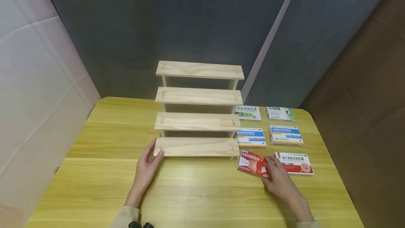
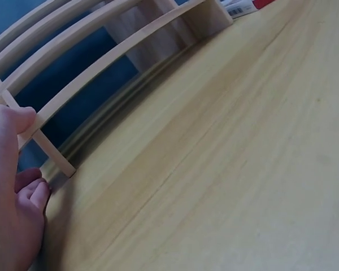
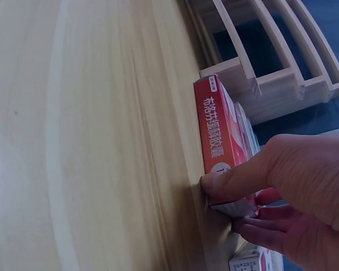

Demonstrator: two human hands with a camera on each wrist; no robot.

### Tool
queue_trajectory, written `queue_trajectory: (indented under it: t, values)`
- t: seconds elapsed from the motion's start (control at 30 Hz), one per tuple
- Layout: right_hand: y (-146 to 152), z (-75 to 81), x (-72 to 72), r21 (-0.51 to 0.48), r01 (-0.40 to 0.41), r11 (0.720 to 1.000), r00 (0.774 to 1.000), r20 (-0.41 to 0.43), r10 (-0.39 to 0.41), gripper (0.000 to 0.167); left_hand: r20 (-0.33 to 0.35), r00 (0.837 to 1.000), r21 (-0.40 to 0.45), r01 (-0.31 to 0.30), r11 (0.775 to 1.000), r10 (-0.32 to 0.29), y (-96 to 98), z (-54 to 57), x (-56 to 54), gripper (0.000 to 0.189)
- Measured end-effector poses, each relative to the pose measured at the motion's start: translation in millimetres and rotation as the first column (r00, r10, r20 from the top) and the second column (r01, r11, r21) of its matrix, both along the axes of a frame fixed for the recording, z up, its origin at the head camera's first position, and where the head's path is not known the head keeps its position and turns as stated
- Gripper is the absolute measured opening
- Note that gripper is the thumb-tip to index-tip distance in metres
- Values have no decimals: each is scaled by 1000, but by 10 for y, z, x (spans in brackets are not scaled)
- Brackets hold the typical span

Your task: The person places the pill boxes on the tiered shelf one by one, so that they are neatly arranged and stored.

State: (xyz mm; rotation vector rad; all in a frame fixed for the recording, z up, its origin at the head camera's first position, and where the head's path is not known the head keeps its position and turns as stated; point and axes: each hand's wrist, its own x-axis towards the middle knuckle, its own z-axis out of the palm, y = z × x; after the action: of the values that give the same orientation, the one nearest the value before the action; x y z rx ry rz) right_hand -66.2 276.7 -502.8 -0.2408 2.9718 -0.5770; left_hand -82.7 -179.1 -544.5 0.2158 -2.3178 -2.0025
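Observation:
A stepped wooden display rack of pale boards stands mid-table. At its lowest board's left end, my left hand grips the corner; the left wrist view shows the thumb on the board edge and the other fingers curled lower down. My right hand pinches the right end of a red medicine box. In the right wrist view, the thumb lies on the printed side of that box, with fingers at its end and far side. The box lies just right of the rack's front corner, slightly turned.
A white-and-red box lies right of the red one. Farther back are two blue-and-white boxes and two green-and-white boxes. The rack partly covers the left ones. A dark curtain hangs behind the wooden table.

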Motion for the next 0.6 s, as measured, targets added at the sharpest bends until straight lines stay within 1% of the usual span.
queue_trajectory:
  t: [0.13,0.2,0.27,0.43,0.6]
  values:
    - [20,29,-22,11,9,1000,999,35,-9,79,-21,999,8,-30,1000,30,13,-5,-4,59]
    - [26,47,-34,10,10,1000,999,49,-11,80,-34,999,15,-37,999,37,21,-10,-11,58]
    - [30,60,-40,10,9,1000,999,54,-10,80,-33,999,16,-40,999,40,28,-13,-18,58]
    - [44,57,-30,-5,-1,1000,1000,19,1,81,-19,999,6,-47,999,47,29,-30,-19,59]
    - [65,31,18,-28,-2,1000,1000,-31,1,82,-10,998,3,-61,998,61,22,-45,6,60]
